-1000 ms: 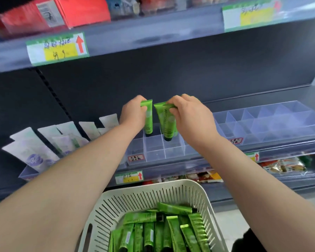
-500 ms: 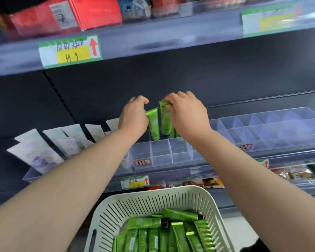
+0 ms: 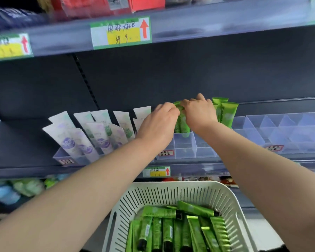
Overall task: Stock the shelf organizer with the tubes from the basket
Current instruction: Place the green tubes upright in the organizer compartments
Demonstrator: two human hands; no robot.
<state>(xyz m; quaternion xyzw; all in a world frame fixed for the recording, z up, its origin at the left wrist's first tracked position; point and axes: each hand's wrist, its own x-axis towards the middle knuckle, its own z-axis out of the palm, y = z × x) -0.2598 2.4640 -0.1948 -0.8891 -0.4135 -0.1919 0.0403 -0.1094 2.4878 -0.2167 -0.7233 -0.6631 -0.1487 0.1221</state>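
Observation:
A clear plastic shelf organizer [image 3: 185,149] with small compartments stands on the middle shelf. My left hand [image 3: 157,122] and my right hand [image 3: 199,111] meet over its back row, each pinching the top of a green tube [image 3: 182,124] that stands cap down in a back compartment. Two more green tubes [image 3: 225,113] stand upright just right of my right hand. Below, a white slotted basket [image 3: 153,195] holds several green tubes [image 3: 171,231] lying flat.
White and purple tubes [image 3: 91,135] lean in an organizer to the left. More clear compartments [image 3: 284,128] stretch to the right. The upper shelf edge carries a price label [image 3: 120,32]; red boxes [image 3: 98,4] sit above it. A lower shelf holds blurred goods.
Both hands have moved the green tubes back and down into the organizer's back row. The view has shifted left, so more white tubes show.

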